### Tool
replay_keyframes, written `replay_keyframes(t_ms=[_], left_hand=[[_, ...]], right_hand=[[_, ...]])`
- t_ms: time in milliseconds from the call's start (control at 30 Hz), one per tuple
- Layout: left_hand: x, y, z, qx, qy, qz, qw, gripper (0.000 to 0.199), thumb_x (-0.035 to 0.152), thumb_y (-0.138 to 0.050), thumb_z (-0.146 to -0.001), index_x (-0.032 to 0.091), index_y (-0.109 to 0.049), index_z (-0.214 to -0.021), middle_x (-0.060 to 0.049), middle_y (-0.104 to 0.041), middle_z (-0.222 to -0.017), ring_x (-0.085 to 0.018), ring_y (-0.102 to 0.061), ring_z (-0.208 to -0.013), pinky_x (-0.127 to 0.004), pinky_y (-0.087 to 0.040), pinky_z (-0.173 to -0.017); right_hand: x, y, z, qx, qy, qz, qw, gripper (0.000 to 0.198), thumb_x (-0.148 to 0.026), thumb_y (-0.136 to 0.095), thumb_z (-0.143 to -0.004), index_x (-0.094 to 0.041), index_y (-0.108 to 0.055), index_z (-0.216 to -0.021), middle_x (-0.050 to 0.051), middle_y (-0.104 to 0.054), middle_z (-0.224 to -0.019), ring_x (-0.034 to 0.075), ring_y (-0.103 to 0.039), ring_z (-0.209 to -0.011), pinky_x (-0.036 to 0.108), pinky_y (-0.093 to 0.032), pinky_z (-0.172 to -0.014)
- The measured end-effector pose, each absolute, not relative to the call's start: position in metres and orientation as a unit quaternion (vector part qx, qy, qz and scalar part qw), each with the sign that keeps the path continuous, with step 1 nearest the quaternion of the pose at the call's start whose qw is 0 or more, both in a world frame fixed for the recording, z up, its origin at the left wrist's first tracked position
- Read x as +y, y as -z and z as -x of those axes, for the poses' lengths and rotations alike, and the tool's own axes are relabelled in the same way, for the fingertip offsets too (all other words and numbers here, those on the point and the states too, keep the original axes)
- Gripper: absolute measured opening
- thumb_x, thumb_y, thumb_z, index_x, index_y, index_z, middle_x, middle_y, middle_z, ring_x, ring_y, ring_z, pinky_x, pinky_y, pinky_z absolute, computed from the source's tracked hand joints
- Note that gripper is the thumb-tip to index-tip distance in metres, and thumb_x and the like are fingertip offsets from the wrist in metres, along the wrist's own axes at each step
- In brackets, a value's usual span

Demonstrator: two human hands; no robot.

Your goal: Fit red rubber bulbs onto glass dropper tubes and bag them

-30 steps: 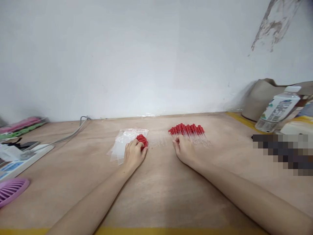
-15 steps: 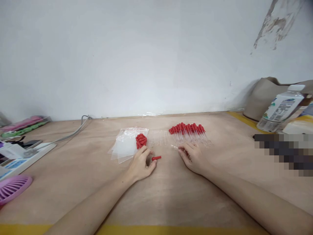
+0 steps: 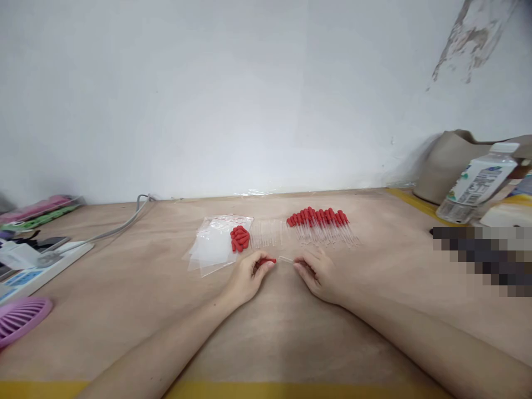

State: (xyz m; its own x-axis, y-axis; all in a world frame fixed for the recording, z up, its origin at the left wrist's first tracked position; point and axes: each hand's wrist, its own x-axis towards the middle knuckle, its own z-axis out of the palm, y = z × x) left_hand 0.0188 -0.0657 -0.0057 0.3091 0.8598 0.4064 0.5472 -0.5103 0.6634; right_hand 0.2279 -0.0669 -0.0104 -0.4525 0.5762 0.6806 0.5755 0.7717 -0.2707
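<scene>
My left hand (image 3: 250, 275) pinches a red rubber dropper bulb (image 3: 268, 260), whose end points right. In my right hand (image 3: 318, 274) is a clear glass dropper tube (image 3: 286, 259), its free end facing the bulb with a small gap between them. Behind my left hand lies a pile of red rubber bulbs (image 3: 240, 238) on the right edge of some clear zip bags (image 3: 211, 241). Several loose clear tubes (image 3: 266, 234) lie in a row beside the pile. Droppers with red bulbs fitted (image 3: 318, 218) lie side by side behind my right hand.
A power strip (image 3: 50, 266) with a grey cable (image 3: 127, 223) and a pink fan (image 3: 22, 318) are at the left. On the right stand a plastic bottle (image 3: 477, 185) and a beige container (image 3: 436, 166). A wall rises behind the table (image 3: 266, 343).
My left hand has picked up the single red bulb from the table. My right hand has moved slightly left and nearer to me, turning the clear tube toward the bulb.
</scene>
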Motion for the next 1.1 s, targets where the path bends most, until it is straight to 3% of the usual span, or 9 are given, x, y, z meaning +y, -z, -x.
replay_keyframes(t_ms=[100,233,867,1100], left_hand=[[-0.065,0.011,-0.020,0.447,-0.397,-0.748,0.288,0.021,0.035,-0.046,-0.085,0.016,-0.055,-0.086,0.000,-0.058,-0.070,-0.013,-0.056,-0.061,-0.024,-0.045,-0.057],[-0.063,0.015,-0.020,0.424,-0.417,-0.725,0.349,0.021,0.035,-0.048,-0.084,0.015,-0.054,-0.087,-0.001,-0.058,-0.073,-0.012,-0.059,-0.063,-0.024,-0.048,-0.059],[-0.073,0.006,-0.020,0.428,-0.347,-0.763,0.337,0.024,0.032,-0.047,-0.083,0.014,-0.063,-0.085,0.000,-0.057,-0.061,-0.010,-0.053,-0.054,-0.020,-0.043,-0.052],[-0.075,0.003,-0.021,0.416,-0.342,-0.768,0.346,0.023,0.031,-0.049,-0.082,0.013,-0.064,-0.086,0.000,-0.058,-0.062,-0.010,-0.053,-0.053,-0.020,-0.043,-0.051]], right_hand=[[-0.066,0.011,-0.228,-0.857,0.005,0.333,0.394,0.015,-0.022,-0.038,-0.087,-0.018,-0.053,-0.083,0.001,-0.058,-0.071,0.012,-0.050,-0.063,0.028,-0.036,-0.067],[-0.064,0.014,-0.228,-0.866,-0.001,0.323,0.380,0.015,-0.022,-0.039,-0.087,-0.018,-0.053,-0.083,0.000,-0.057,-0.069,0.011,-0.050,-0.062,0.028,-0.034,-0.067],[-0.052,0.011,-0.237,-0.900,-0.067,0.274,0.332,0.018,-0.022,-0.042,-0.088,-0.020,-0.060,-0.086,-0.001,-0.061,-0.071,0.011,-0.050,-0.062,0.030,-0.030,-0.070],[-0.054,0.010,-0.237,-0.902,-0.039,0.283,0.323,0.020,-0.022,-0.041,-0.088,-0.020,-0.061,-0.083,-0.001,-0.061,-0.070,0.010,-0.049,-0.060,0.029,-0.028,-0.068]])
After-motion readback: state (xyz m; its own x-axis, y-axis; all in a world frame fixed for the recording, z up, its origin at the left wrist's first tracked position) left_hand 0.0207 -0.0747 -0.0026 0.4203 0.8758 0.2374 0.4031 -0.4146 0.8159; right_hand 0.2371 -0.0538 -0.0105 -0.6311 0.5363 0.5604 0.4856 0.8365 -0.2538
